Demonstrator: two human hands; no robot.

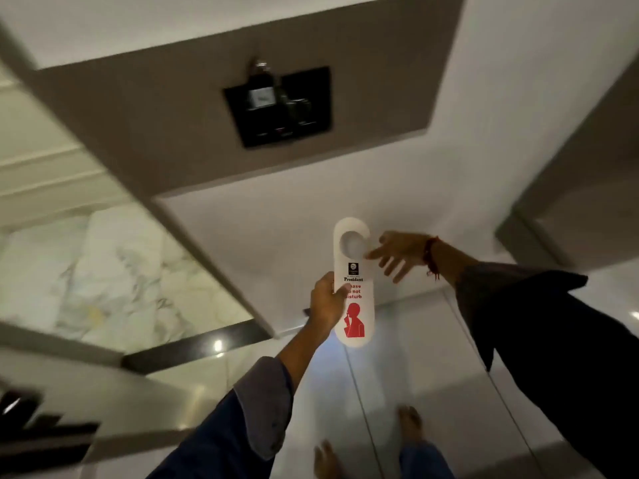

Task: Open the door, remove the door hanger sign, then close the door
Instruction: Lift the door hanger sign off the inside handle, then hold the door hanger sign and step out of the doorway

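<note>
Indoors, seen from above my own arms: at far left, a marble-patterned floor [114,278] lies beyond a dark threshold strip [193,347] that catches a bright glint of light. A broad taupe panel [155,126] slants across the upper frame, carrying a black switch plate [280,105] whose details are blurred; whether this panel is the door or the wall beside it, I cannot tell.

At centre, my left hand [326,302], reaching up from a rolled blue sleeve [256,406], has its grip clamped on the door hanger sign [353,281], thumb across the front over the red lettering and fingers behind its left edge. The sign is upright, off any handle, held in mid-air before a white surface [294,229]. It is white, with a round hook opening at the top, a small dark logo, the word "President", a partly covered red "do not disturb" message and a red figure with a finger raised to its lips.

Just right of the hook opening, my right hand [397,252] is spread, grip apart, one fingertip [371,254] at the sign's upper right edge; contact is unclear. A red thread bracelet [431,255] circles that wrist above a dark sleeve [553,340]. Below, my bare feet [409,425] stand on pale glossy floor tiles [345,392].
</note>
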